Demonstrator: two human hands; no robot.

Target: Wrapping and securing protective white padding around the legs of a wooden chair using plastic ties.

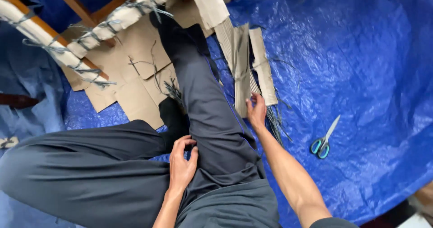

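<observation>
Sat on the blue plastic tarp (361, 52) on the floor, legs out. Right hand (256, 111) reached to the long brown strips of corrugated cardboard (243, 70) lying just past the right knee, fingers bent and touching the near end of one strip beside thin grey cords (274, 122). Looked light, fairly stiff, easy to crease; best taken by an edge near the end. Left hand (182, 162) half curled on the dark grey trouser leg (203, 115), holding nothing seen. Teal-handled scissors (324, 140) lay apart, to the right.

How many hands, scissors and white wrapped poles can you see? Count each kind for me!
Hands: 2, the left hand and the right hand
Scissors: 1
White wrapped poles: 2, one pole at far left and another pole beside it
Total: 5
</observation>
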